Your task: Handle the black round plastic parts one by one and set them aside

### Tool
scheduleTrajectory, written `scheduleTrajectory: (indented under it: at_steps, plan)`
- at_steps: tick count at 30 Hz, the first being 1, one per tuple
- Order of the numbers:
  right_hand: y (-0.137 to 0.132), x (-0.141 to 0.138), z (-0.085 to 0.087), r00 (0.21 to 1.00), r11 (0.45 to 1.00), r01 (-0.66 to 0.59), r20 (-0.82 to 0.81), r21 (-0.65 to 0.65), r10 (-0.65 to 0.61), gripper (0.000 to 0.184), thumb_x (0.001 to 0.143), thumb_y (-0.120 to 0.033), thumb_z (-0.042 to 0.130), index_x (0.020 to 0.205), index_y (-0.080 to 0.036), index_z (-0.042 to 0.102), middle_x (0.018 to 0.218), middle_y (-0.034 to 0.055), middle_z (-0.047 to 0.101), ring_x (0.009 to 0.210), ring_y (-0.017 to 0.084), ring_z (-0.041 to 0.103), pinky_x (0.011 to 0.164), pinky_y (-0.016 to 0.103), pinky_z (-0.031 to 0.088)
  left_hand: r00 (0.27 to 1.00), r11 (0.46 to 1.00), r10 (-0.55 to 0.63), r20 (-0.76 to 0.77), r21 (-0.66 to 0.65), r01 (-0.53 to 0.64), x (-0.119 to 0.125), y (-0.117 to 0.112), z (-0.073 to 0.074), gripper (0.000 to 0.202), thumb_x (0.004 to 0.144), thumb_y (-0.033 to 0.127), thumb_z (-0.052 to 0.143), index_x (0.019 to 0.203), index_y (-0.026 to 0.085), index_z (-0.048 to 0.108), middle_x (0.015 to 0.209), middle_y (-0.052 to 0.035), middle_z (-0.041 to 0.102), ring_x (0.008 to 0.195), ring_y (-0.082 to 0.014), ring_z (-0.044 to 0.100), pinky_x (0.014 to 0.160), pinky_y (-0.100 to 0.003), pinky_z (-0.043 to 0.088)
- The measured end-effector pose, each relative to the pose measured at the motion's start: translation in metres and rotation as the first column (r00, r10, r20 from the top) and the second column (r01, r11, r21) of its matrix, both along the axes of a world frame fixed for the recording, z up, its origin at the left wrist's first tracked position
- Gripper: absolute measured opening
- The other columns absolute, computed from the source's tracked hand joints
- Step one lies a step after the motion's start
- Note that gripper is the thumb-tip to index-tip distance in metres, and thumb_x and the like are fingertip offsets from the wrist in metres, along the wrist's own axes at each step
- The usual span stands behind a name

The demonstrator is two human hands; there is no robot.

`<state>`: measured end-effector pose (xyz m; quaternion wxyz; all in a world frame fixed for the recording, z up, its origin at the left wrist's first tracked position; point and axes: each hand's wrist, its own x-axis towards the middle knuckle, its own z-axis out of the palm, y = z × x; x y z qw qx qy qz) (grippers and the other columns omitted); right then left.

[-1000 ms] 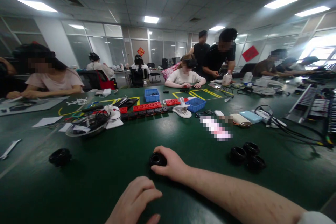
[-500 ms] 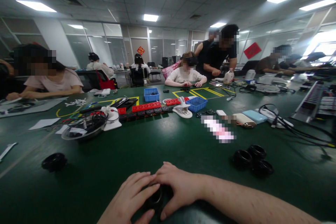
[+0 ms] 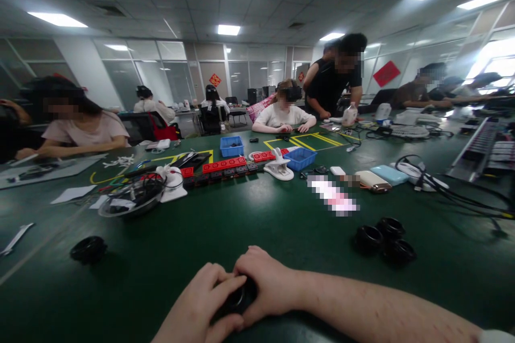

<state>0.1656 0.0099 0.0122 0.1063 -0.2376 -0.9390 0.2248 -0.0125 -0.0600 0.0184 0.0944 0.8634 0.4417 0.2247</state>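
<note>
Both of my hands close round one black ring-shaped part (image 3: 237, 299) at the near edge of the green table (image 3: 257, 225). My left hand (image 3: 201, 308) wraps it from the left with curled fingers. From the right, my right hand (image 3: 267, 284) covers it with fingers bent over its top. Only a small dark piece of the part shows between them. Three more black rings (image 3: 382, 240) lie together to the right, and a single black ring (image 3: 88, 250) lies off to the left.
A clear bowl of black parts (image 3: 131, 198), red and black power strips (image 3: 223, 167), blue bins (image 3: 300, 159), phones and cables sit mid-table. A white strip (image 3: 16, 237) lies at far left. Several other people work at the far side and left.
My right hand has drawn the black ring toward me, and my left hand has come up and closed on it too. The view has shifted slightly.
</note>
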Motion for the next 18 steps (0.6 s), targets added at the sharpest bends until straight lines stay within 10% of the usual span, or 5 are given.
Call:
scheduleTrajectory:
  at_steps: [5,13,18]
  plan:
    - [-0.006,-0.002,0.000,0.997,0.996,0.075,0.022,0.052,-0.076,0.049,0.050,-0.051,0.072,0.079,-0.016,0.054,0.074,0.0004,0.054,0.070,0.016,0.047,0.073,0.030,0.036,0.962,0.971,0.230,-0.145,-0.029,-0.237,0.018,-0.004,0.012,0.025,0.067,0.032,0.067,0.089,0.022,0.061,0.082,-0.0029,0.056,0.077,-0.0217,0.052,0.070,-0.036,0.045]
    - [-0.002,0.001,0.002,0.997,1.000,-0.031,-0.077,0.004,0.031,0.063,0.052,-0.049,0.072,0.103,-0.020,0.051,0.086,-0.0004,0.059,0.076,0.017,0.051,0.074,0.030,0.035,0.990,0.943,-0.057,-0.131,-0.334,0.010,0.014,0.010,0.078,0.029,0.072,0.026,0.063,0.100,0.026,0.058,0.106,-0.0007,0.055,0.098,-0.0199,0.050,0.086,-0.033,0.039]
    - [-0.001,0.000,0.001,1.000,1.000,-0.021,-0.013,-0.004,0.021,0.049,0.053,-0.052,0.071,0.086,-0.019,0.055,0.078,-0.0014,0.055,0.075,0.016,0.049,0.074,0.029,0.035,0.982,0.880,-0.171,-0.084,-0.460,0.114,0.002,0.016,0.081,0.051,0.072,0.005,0.054,0.111,0.039,0.053,0.115,0.0069,0.054,0.105,-0.0137,0.050,0.093,-0.026,0.034]
